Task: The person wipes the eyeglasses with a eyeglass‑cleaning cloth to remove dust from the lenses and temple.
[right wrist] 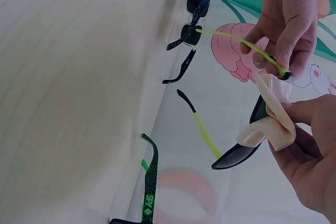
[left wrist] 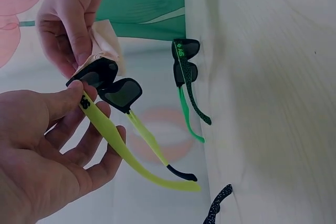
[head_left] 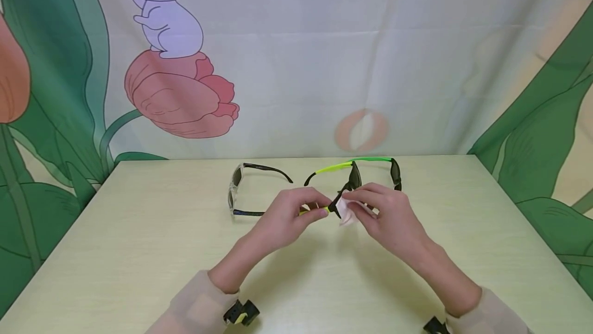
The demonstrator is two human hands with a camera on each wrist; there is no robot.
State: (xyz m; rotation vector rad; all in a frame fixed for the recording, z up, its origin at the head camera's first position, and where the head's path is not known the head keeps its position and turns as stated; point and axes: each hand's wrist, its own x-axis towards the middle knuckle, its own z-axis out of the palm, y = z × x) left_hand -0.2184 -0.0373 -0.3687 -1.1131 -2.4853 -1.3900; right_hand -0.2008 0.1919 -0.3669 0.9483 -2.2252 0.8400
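Black-framed sunglasses [left wrist: 121, 94] with yellow-green temples are held above the table between both hands. My left hand [head_left: 289, 215] pinches them at the hinge end of one temple, thumb and fingertips on it. A pale pink cloth [right wrist: 273, 124] is folded over the lens nearest that hinge, and my right hand [head_left: 389, 215] pinches the lens through it. The other lens [right wrist: 236, 156] is uncovered, and its temple points away from me. In the left wrist view, the right hand's fingertips are partly hidden behind the cloth.
Sunglasses with clear frames and dark temples [head_left: 237, 175] lie at the table's back left. Sunglasses with green temples [head_left: 395, 172] stand at the back right, behind the held pair. A printed curtain [head_left: 296, 66] hangs behind the table [head_left: 162, 241].
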